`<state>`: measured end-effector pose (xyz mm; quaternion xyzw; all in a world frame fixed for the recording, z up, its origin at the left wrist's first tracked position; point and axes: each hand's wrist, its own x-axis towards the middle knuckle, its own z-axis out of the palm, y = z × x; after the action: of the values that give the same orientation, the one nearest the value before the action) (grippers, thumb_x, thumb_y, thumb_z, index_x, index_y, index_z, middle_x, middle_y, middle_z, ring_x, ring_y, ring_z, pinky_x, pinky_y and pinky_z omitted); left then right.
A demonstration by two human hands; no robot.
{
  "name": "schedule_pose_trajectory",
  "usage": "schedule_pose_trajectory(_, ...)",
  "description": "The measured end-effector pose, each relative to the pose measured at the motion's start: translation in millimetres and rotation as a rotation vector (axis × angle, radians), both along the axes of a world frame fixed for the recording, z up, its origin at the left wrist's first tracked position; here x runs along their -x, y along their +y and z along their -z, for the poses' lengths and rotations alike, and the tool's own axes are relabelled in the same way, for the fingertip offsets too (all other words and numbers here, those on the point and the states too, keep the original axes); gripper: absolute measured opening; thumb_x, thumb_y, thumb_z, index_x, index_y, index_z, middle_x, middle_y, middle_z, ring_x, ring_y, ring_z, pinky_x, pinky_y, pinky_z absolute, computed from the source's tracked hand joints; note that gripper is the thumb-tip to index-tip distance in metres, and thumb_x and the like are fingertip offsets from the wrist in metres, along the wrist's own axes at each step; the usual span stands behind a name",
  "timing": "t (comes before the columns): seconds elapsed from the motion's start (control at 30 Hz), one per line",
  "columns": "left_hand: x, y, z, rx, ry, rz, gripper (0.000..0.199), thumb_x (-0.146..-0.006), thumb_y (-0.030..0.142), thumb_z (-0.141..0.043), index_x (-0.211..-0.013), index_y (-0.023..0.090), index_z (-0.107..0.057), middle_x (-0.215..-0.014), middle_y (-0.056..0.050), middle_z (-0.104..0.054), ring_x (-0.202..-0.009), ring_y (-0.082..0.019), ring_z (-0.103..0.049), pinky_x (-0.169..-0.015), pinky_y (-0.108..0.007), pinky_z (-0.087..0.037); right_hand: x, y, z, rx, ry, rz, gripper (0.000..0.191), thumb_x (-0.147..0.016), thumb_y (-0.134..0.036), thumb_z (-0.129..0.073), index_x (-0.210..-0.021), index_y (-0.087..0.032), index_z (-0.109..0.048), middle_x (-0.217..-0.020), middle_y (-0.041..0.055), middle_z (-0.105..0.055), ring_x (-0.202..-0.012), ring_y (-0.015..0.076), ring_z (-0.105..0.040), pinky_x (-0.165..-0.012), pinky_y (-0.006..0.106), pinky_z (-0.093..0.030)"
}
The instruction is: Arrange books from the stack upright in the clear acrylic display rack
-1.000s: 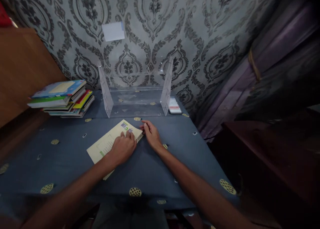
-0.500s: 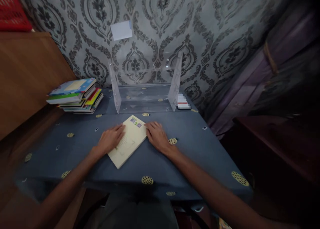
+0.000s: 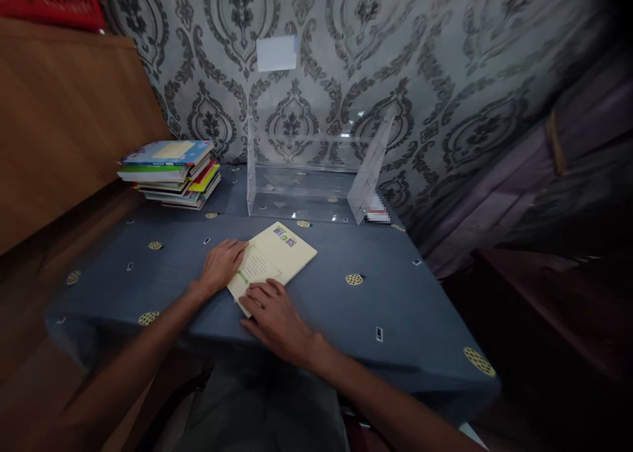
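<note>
A pale cream book lies at a slant on the blue tablecloth, its face with printed text and small coloured pictures upward. My left hand rests along its left edge, the fingers laid over the cover and the thumb hidden. Around the near corner, my right hand has its fingers on top and its thumb at the edge, gripping the book there. Beyond the book stands a clear plastic rack with see-through side panels.
A stack of books sits at the back left of the table. Behind the rack's right side is a small blurred white item. A wooden cabinet borders the left; a curtain hangs right.
My right hand has moved from the book's far right side down to its near corner. The left hand stays at the left edge. The view has shifted a little left.
</note>
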<state>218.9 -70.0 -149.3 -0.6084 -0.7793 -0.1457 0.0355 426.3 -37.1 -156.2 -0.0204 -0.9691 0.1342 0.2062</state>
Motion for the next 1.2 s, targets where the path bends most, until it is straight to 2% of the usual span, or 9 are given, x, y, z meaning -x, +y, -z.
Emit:
schedule_pose_trajectory(0.13,-9.0,-7.5,-6.7,0.012,0.024,-0.029,0.033,-0.098,0.023,-0.041,-0.115,0.018,-0.069,-0.106,-0.012,-0.070,-0.101,-0.026,-0.065,-0.087,-0.036,-0.051,-5.5,-0.1,-1.3,0.000,-0.015,0.068,0.024,-0.091,-0.022,-0.063,-0.115,-0.019,-0.059,-0.114,0.0117,-0.068,-0.117,0.0286,-0.059,-0.108,0.055,-0.041)
schedule_pose_trajectory(0.27,-21.5,-22.4,-8.2,0.014,-0.042,-0.082,0.031,-0.096,0.023,-0.043,-0.118,0.019,-0.066,-0.107,-0.011,-0.070,-0.097,-0.025,-0.066,-0.084,-0.035,-0.051,-30.9,-1.3,-1.6,0.045,-0.002,0.074,0.032,-0.086,-0.010,-0.055,-0.117,-0.021,-0.059,-0.113,0.0114,-0.068,-0.120,0.0280,-0.057,-0.110,0.057,-0.040)
schedule_pose_trajectory(0.37,-28.9,-34.1,-7.9,-0.003,-0.246,-0.112,0.031,-0.093,0.024,-0.047,-0.118,0.020,-0.065,-0.103,-0.007,-0.072,-0.088,-0.021,-0.068,-0.082,-0.034,-0.051,-53.2,-2.2,0.3,0.095,0.057,0.093,0.036,-0.087,-0.009,-0.052,-0.120,-0.021,-0.057,-0.113,0.0112,-0.067,-0.122,0.0269,-0.058,-0.112,0.057,-0.041)
schedule_pose_trajectory(0.47,-32.5,-39.7,-8.7,-0.012,-0.457,-0.146,0.030,-0.090,0.030,-0.051,-0.115,0.021,-0.065,-0.090,-0.004,-0.073,-0.081,-0.021,-0.068,-0.077,-0.033,-0.051,-67.0,-3.8,5.1,0.106,0.090,0.117,0.036,-0.089,-0.014,-0.056,-0.125,-0.020,-0.054,-0.115,0.0126,-0.066,-0.122,0.0285,-0.058,-0.111,0.060,-0.042)
schedule_pose_trajectory(0.53,-33.3,-39.2,-9.6,0.000,-0.634,-0.166,0.035,-0.087,0.036,-0.053,-0.116,0.019,-0.063,-0.083,-0.003,-0.071,-0.074,-0.020,-0.067,-0.066,-0.030,-0.051,-70.5,-5.0,9.0,0.094,0.083,0.132,0.042,-0.088,-0.019,-0.063,-0.129,-0.018,-0.052,-0.122,0.0157,-0.064,-0.124,0.0311,-0.057,-0.111,0.062,-0.043)
schedule_pose_trajectory(0.63,-34.2,-35.6,-11.2,0.059,-0.974,-0.183,0.047,-0.082,0.045,-0.057,-0.118,0.015,-0.057,-0.075,-0.001,-0.065,-0.061,-0.018,-0.065,-0.045,-0.024,-0.044,-70.8,-6.3,14.1,0.066,0.062,0.176,0.056,-0.083,-0.025,-0.073,-0.134,-0.015,-0.051,-0.133,0.0209,-0.059,-0.129,0.0356,-0.054,-0.108,0.065,-0.045)
schedule_pose_trajectory(0.73,-35.2,-33.0,-14.2,0.093,-1.197,-0.155,0.051,-0.075,0.051,-0.063,-0.110,0.014,-0.057,-0.076,-0.001,-0.063,-0.057,-0.015,-0.064,-0.039,-0.020,-0.038,-69.7,-6.2,16.7,0.051,0.034,0.206,0.062,-0.080,-0.027,-0.077,-0.136,-0.016,-0.051,-0.138,0.0216,-0.058,-0.131,0.0373,-0.053,-0.107,0.066,-0.046)
schedule_pose_trajectory(0.93,-35.0,-29.7,-23.2,0.185,-1.315,-0.149,0.045,-0.067,0.059,-0.069,-0.075,0.016,-0.057,-0.071,0.001,-0.059,-0.052,-0.011,-0.061,-0.036,-0.018,-0.030,-69.1,-5.1,18.4,0.051,0.008,0.219,0.063,-0.082,-0.027,-0.075,-0.139,-0.019,-0.051,-0.139,0.0192,-0.060,-0.132,0.0362,-0.053,-0.108,0.065,-0.044)
schedule_pose_trajectory(1.2,-41.9,-30.0,-26.9,0.249,-1.420,-0.108,0.050,-0.065,0.065,-0.068,-0.061,0.018,-0.050,-0.050,0.007,-0.045,-0.037,-0.006,-0.043,-0.033,-0.017,-0.023,-69.9,-7.3,19.9,0.031,0.015,0.265,0.066,-0.084,-0.029,-0.073,-0.144,-0.018,-0.046,-0.139,0.0195,-0.059,-0.130,0.0363,-0.053,-0.107,0.065,-0.044)
